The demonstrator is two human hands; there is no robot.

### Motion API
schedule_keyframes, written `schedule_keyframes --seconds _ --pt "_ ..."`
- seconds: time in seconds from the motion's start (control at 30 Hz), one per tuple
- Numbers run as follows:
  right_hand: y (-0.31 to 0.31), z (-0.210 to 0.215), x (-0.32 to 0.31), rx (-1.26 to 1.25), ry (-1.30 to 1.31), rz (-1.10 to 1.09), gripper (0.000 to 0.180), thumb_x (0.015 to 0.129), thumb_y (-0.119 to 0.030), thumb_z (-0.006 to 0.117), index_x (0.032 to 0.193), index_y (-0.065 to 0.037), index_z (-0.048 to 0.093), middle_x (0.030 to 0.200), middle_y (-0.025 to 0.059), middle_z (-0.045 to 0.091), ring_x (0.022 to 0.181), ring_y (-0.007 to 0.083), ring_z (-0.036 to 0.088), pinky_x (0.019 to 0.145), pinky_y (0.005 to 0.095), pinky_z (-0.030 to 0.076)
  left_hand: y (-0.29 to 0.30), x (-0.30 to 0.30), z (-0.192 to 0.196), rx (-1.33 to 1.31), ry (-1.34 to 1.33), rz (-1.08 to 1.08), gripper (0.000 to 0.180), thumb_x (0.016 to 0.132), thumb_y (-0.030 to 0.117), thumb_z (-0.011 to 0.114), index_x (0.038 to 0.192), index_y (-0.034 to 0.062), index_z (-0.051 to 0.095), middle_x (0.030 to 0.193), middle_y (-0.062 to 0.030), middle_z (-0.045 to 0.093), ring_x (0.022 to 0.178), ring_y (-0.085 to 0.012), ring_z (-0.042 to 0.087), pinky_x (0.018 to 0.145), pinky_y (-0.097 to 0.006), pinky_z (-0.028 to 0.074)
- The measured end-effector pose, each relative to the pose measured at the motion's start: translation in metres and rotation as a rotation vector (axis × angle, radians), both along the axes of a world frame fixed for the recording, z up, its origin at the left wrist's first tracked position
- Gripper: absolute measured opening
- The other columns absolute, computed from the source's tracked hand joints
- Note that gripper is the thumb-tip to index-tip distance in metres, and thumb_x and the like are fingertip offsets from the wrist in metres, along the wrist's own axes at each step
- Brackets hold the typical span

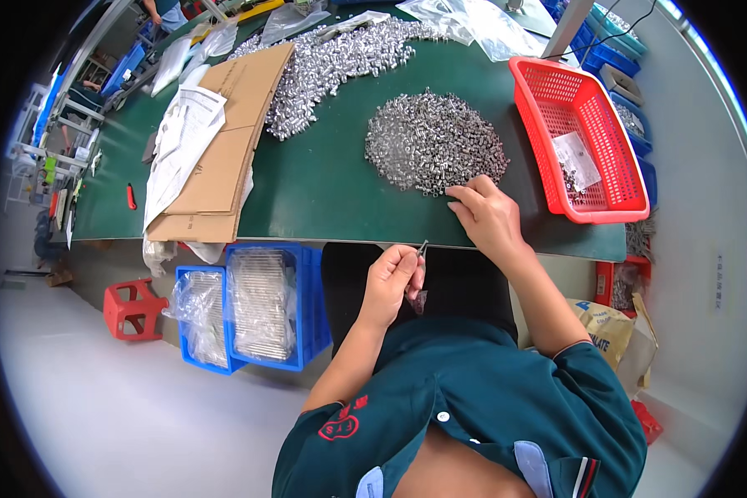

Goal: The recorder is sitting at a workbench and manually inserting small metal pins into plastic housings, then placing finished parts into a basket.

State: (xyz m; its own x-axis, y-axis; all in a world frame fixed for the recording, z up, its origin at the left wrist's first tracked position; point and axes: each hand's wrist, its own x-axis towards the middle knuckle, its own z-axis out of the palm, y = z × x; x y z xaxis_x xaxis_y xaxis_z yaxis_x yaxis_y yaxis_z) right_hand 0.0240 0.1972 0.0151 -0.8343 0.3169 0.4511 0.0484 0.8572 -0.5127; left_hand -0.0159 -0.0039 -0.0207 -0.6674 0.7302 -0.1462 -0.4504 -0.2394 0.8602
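Observation:
My left hand (390, 282) is closed around a slim tool with a narrow metal tip (424, 247), just off the table's front edge. A dark reddish end (419, 301) shows below the fingers; the rest of the tool is hidden in the palm. At the near right edge of a round pile of small silver metal rings or sleeves (436, 141), my right hand (490, 217) has its thumb and index finger curled together. Whether a ring is between those fingertips is too small to tell. The pile lies on the green table (332, 199).
Right of the pile stands a red perforated basket (539, 153) holding a clear bag and small parts. Flattened cardboard (216, 174) with papers lies left. Farther back spreads a larger heap of silver metal pieces (340, 66). Blue crates (311, 307) and a red stool (133, 309) stand below.

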Motion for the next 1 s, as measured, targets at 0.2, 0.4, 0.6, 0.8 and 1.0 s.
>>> schedule_keyframes --seconds 0.2,0.4,0.6,0.8,1.0 --pt "0.004 -0.003 0.000 0.011 0.015 0.017 0.012 0.071 -0.011 0.070 0.082 -0.011 0.065 0.078 0.0049 0.057 0.067 0.0245 0.060 0.058 0.0344 0.049 0.000 -0.002 0.001 -0.005 0.013 0.014 0.021 0.096 0.021 0.048 0.090 0.0010 0.053 0.064 -0.0034 0.052 0.052 -0.0091 0.046 0.047 -0.020 0.037" --pt "0.002 -0.003 -0.002 0.033 0.010 0.015 0.012 0.071 -0.013 0.071 0.080 -0.010 0.064 0.077 0.0045 0.057 0.067 0.0245 0.060 0.058 0.0348 0.048 0.001 -0.003 -0.001 -0.012 0.005 0.016 0.021 0.096 0.021 0.048 0.090 0.0014 0.053 0.063 -0.0031 0.052 0.053 -0.0088 0.046 0.047 -0.020 0.037" --pt "0.001 -0.007 0.003 0.026 0.006 0.059 0.011 0.074 -0.011 0.068 0.083 -0.008 0.064 0.073 0.0047 0.059 0.066 0.0227 0.060 0.058 0.0332 0.048 0.003 -0.001 -0.002 -0.008 0.006 0.013 0.019 0.096 0.019 0.049 0.090 0.0020 0.054 0.063 -0.0026 0.052 0.053 -0.0082 0.045 0.048 -0.020 0.037" --pt "-0.018 0.007 0.020 -1.477 -0.254 0.271 0.010 0.086 -0.010 0.061 0.090 -0.001 0.061 0.078 0.0044 0.063 0.062 0.0079 0.057 0.054 0.0203 0.044 0.003 0.002 -0.004 -0.087 0.097 0.030 0.017 0.096 0.018 0.049 0.090 0.0025 0.055 0.063 -0.0012 0.052 0.052 -0.0068 0.044 0.048 -0.019 0.036" --pt "-0.024 0.007 0.025 -1.794 -0.313 0.320 0.009 0.087 -0.009 0.060 0.089 -0.001 0.061 0.075 0.0055 0.063 0.058 0.0089 0.056 0.053 0.0210 0.045 0.003 0.006 -0.002 -0.108 0.149 0.029 0.016 0.095 0.017 0.050 0.089 0.0024 0.056 0.063 -0.0002 0.053 0.052 -0.0042 0.045 0.048 -0.018 0.036"
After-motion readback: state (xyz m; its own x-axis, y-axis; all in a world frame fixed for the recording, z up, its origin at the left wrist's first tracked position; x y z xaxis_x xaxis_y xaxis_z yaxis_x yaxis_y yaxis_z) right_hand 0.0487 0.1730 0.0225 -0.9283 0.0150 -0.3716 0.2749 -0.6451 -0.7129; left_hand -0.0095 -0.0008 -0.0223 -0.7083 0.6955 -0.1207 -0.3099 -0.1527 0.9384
